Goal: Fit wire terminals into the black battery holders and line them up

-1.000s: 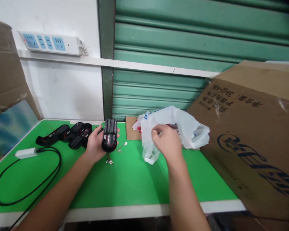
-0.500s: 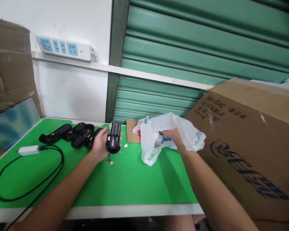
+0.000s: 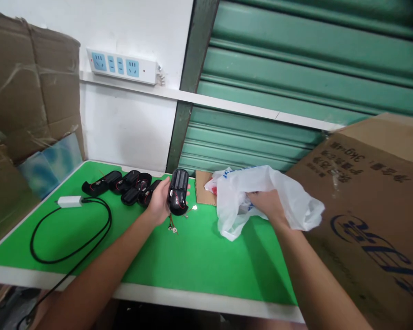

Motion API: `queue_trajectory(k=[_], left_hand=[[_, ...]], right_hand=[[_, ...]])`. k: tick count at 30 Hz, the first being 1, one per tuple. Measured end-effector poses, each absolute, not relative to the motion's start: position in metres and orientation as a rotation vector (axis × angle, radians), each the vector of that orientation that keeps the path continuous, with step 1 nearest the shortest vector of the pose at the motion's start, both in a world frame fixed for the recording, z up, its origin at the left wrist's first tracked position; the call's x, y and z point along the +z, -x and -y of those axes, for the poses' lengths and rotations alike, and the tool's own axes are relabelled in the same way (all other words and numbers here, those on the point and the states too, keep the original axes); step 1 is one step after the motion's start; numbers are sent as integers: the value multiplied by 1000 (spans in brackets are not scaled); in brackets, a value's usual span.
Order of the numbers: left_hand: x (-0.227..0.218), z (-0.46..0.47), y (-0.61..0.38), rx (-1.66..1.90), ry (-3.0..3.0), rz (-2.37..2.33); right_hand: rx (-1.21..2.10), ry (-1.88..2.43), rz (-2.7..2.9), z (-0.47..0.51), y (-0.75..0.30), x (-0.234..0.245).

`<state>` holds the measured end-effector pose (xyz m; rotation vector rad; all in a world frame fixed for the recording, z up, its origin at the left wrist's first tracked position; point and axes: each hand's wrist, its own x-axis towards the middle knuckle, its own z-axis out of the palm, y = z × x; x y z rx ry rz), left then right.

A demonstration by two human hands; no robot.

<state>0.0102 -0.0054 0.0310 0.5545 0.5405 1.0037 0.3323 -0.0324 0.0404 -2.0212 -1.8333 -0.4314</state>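
A black oblong plastic housing (image 3: pixel 178 190) with thin red wires stands tilted up in my left hand (image 3: pixel 158 201), the fingers wrapped behind it. My right hand (image 3: pixel 266 204) reaches into the mouth of a white plastic bag (image 3: pixel 229 215). Its fingertips are hidden among the folds, so what they touch does not show. Several similar black housings (image 3: pixel 101 183) lie in a group left of my left hand. Just below the held housing are small wired parts (image 3: pixel 174 229) on the green mat (image 3: pixel 206 261).
A white adapter (image 3: pixel 70 201) with a looped black cable (image 3: pixel 36 250) lies at the left. Behind the bag is a flat cardboard piece (image 3: pixel 203 196). Large cardboard boxes flank the table, one on the right (image 3: pixel 358 192), one on the left (image 3: pixel 51 82). A power strip (image 3: pixel 122 66) hangs on the wall.
The whole view has shifted, so things appear farther right. My right hand has drawn back slightly within the bag's mouth and shows more. My left hand still holds the housing.
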Motion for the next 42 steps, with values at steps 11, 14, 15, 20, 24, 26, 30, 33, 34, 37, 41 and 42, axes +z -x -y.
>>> queue_trajectory(k=[11,14,15,20,24,26,30,33,34,37,41,42], left_hand=[[25,-1,-10,1145,-587,-595],[18,-2,-12,1129,-605,-610],[15,-2,-13,1118,-621,-619],[6,-1,-18,1063,-718,-661],[6,0,-17,1036,-721,-644],[8,1,-16,1033,-717,-633],[14,2,-13,1069,-729,-620],[18,3,-11,1104,-721,-614],[20,3,-10,1107,-713,-615],[23,2,-9,1091,-685,-628],[23,1,-9,1040,-681,-669],[23,1,-9,1025,-689,-691]], right_hand=[[159,1801,2460,52,-202,47],[188,1829,2451,28,-193,27],[184,1829,2443,24,-193,20],[154,1818,2388,27,-202,-1],[222,1839,2354,34,-204,-4],[253,1865,2346,35,-204,-5],[233,1838,2343,34,-212,-9],[204,1747,2290,31,-221,-14],[208,1720,2255,30,-224,-15],[286,1622,2118,29,-229,-15],[444,1426,1918,31,-227,-8],[477,1382,1868,31,-225,-6]])
